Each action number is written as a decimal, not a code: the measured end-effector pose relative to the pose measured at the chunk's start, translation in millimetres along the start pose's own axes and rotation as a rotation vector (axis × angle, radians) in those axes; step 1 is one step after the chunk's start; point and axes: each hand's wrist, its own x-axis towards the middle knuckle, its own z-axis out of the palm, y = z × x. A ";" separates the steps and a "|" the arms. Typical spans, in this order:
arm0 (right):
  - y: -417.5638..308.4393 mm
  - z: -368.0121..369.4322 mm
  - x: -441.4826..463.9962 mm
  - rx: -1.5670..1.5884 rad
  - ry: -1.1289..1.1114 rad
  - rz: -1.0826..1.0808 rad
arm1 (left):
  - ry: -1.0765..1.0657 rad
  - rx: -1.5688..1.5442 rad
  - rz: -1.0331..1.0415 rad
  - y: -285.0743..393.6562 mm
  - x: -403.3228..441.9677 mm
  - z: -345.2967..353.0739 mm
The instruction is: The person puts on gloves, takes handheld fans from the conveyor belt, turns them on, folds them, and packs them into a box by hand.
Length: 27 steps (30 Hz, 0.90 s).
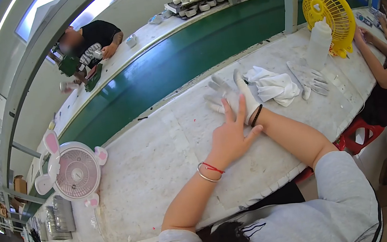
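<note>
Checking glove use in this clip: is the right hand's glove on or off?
On: a white glove covers the right hand from fingers to wrist, ending close to the dark bracelet.

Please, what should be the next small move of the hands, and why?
Probably, the bare left hand should tug the white fabric glove snug over the right hand: the left fingers lie across it, and its cuff ends at the wrist near the thin black bracelet.
</note>
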 end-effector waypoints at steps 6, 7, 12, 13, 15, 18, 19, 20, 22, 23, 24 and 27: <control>0.0 12.9 -10.7 0.074 -0.082 0.223 | 0.132 0.129 -0.007 -21.8 3.5 0.8; 0.0 9.5 -10.1 0.065 -0.097 0.222 | 0.131 0.109 0.004 -22.7 4.1 2.6; -2.2 6.2 -4.4 0.078 -0.061 0.233 | 0.166 0.086 0.038 -30.1 9.8 7.7; -1.3 4.7 -4.4 0.095 -0.049 0.240 | 0.135 0.082 0.022 -30.3 11.4 5.3; -3.4 4.5 -1.9 0.128 -0.026 0.242 | 0.102 0.079 0.010 -29.8 13.4 0.6; -7.1 11.9 -6.7 0.129 -0.057 0.290 | 0.111 0.077 0.023 -31.8 14.6 0.3; -10.2 10.0 -6.2 0.096 -0.093 0.305 | 0.128 0.077 0.039 -34.1 15.8 1.8; -11.8 6.8 -5.4 0.066 -0.127 0.325 | 0.143 0.076 0.050 -34.9 15.5 4.3; -10.9 -0.5 -3.6 0.015 -0.197 0.370 | 0.184 0.080 0.087 -34.3 13.0 8.0; -10.8 -2.4 -1.8 -0.009 -0.236 0.387 | 0.206 0.087 0.109 -34.6 12.9 8.2; -11.2 -2.8 -1.0 -0.034 -0.276 0.404 | 0.242 0.083 0.138 -36.1 13.2 10.1; -5.7 6.7 2.3 -0.209 -0.161 0.290 | 0.301 0.076 0.190 -37.6 13.4 16.2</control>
